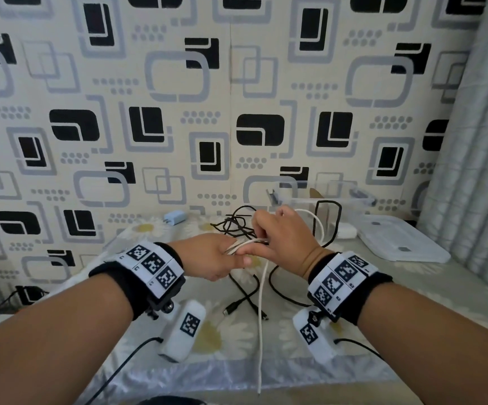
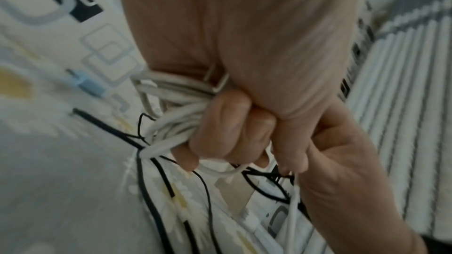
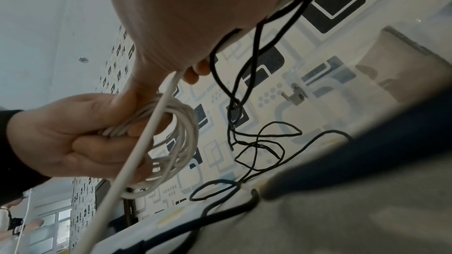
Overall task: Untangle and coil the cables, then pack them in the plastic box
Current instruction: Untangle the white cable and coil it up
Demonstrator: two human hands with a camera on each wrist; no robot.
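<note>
My left hand grips a coil of white cable above the table's middle; in the left wrist view its fingers curl round the loops. Right beside it, touching, my right hand holds the same white cable's loose strand. The free end hangs down past the table's front edge. A tangle of black cables lies behind the hands, with more black cable under them. The clear plastic box stands open at the back right.
The box's lid lies flat on the table at the right. A blue charger plug sits at the back left, a white adapter by the box. A patterned wall is behind, a curtain at the right.
</note>
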